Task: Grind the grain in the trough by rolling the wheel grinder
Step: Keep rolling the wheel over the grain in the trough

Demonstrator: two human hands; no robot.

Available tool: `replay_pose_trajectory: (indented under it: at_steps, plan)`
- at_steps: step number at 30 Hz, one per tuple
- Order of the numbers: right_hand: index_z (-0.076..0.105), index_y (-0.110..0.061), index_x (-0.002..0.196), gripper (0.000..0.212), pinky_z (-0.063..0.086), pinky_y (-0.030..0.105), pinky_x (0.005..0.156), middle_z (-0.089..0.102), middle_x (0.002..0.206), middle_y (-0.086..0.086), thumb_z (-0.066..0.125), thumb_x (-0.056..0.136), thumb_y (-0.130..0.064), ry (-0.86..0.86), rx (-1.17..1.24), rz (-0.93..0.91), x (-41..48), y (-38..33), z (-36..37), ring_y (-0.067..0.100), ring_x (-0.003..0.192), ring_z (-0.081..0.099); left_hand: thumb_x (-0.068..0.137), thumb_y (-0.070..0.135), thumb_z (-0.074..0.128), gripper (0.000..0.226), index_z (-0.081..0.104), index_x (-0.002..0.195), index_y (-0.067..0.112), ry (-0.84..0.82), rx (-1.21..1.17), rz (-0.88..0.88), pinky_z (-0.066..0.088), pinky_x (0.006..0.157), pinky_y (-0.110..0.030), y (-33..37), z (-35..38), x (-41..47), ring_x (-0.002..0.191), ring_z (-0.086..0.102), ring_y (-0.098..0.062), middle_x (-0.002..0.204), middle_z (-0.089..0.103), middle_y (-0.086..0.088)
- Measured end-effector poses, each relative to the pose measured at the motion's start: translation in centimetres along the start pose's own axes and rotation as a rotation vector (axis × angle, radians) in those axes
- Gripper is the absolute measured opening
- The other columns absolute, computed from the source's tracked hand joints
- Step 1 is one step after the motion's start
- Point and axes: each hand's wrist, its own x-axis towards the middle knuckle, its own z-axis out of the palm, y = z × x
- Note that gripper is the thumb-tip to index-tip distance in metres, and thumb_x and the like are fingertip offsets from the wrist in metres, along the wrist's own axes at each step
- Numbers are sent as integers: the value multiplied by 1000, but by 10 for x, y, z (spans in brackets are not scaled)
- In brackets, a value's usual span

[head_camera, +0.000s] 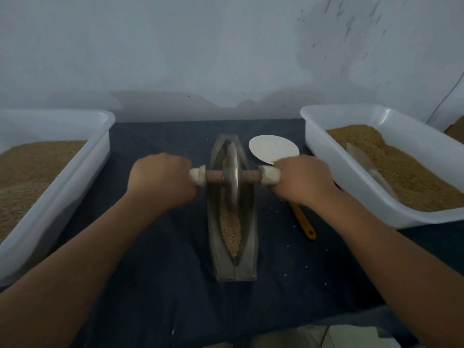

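Observation:
A long boat-shaped metal trough (248, 249) lies lengthwise on the dark cloth in front of me. Brown grain (230, 229) fills its groove, mostly at the near end. The metal wheel grinder (233, 175) stands upright in the groove around the trough's middle, on a wooden axle with white-wrapped handles. My left hand (162, 179) grips the left handle. My right hand (301, 179) grips the right handle (270, 175). The fingers of both hands curl around the handles and hide most of the white wrapping.
A white tub (75, 172) of grain stands at the left, another white tub (351, 172) of grain with a scoop in it at the right. A white round plate (272, 146) lies behind my right hand. A yellow-handled tool (303, 222) lies beside the trough.

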Motion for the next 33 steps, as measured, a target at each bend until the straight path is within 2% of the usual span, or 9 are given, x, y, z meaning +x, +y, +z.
replay_pose_trajectory:
  at_steps: [3, 6, 10, 14, 16, 18, 22, 28, 33]
  plan:
    - [47, -29, 69, 31, 33, 29, 58, 46, 68, -11, 58, 87, -52, 28, -27, 61, 36, -1, 2, 11, 61, 42, 80, 48, 60, 28, 57, 67, 24, -41, -48, -56, 43, 57, -29, 2, 1, 32, 61, 56, -21, 68, 57, 5]
    - [46, -32, 66, 32, 34, 29, 55, 53, 69, -9, 64, 88, -47, -5, -23, 49, 33, -1, -4, 9, 59, 42, 82, 47, 60, 27, 57, 68, 24, -58, -67, -51, 47, 59, -31, 5, -3, 22, 63, 59, -22, 68, 59, 5]
    - [57, -37, 71, 25, 45, 30, 52, 60, 65, -11, 55, 79, -61, -79, 53, -48, -28, 1, -9, 4, 61, 55, 78, 53, 57, 32, 44, 62, 29, 51, 29, 81, 29, 50, -25, -4, -5, -33, 49, 46, -14, 57, 47, 11]
    - [59, -38, 71, 40, 50, 31, 54, 61, 62, -12, 36, 64, -70, -92, 101, -98, -60, 2, -18, 3, 59, 57, 76, 61, 51, 41, 32, 55, 32, 206, 17, 165, 21, 47, -17, -10, -5, -60, 37, 33, -7, 45, 31, 15]
    - [55, -39, 68, 32, 40, 28, 49, 56, 60, -13, 45, 69, -70, -44, 85, -91, -51, -1, -19, 2, 56, 52, 80, 62, 50, 41, 40, 56, 29, 130, -28, 113, 25, 47, -21, -12, 4, -47, 41, 39, -9, 48, 40, 14]
    - [53, -38, 66, 26, 33, 26, 48, 54, 60, -12, 61, 75, -60, 31, 37, -66, -26, -5, -18, 2, 57, 49, 83, 61, 52, 40, 50, 61, 28, 58, -70, 8, 31, 51, -26, -10, 14, -22, 50, 46, -12, 58, 49, 13]
    - [49, -30, 64, 27, 26, 26, 49, 51, 64, -7, 69, 79, -44, 78, -89, -17, 27, -8, -18, 9, 56, 43, 83, 61, 54, 37, 57, 67, 27, 34, -125, -106, 36, 54, -28, -5, 27, 19, 57, 49, -16, 66, 54, 11]
    - [53, -30, 65, 25, 26, 26, 48, 52, 62, -9, 69, 82, -40, 55, -64, -12, 8, -11, -21, 7, 56, 44, 86, 60, 56, 38, 55, 66, 28, 23, -140, -93, 30, 50, -26, -3, 19, -7, 53, 46, -10, 63, 53, 12]
    - [56, -37, 66, 26, 40, 27, 47, 56, 57, -12, 60, 74, -62, -58, 28, -110, -54, -1, -27, 1, 54, 52, 82, 60, 60, 41, 45, 59, 30, 90, -34, 62, 23, 46, -22, -11, 2, -61, 44, 41, -5, 50, 44, 13]
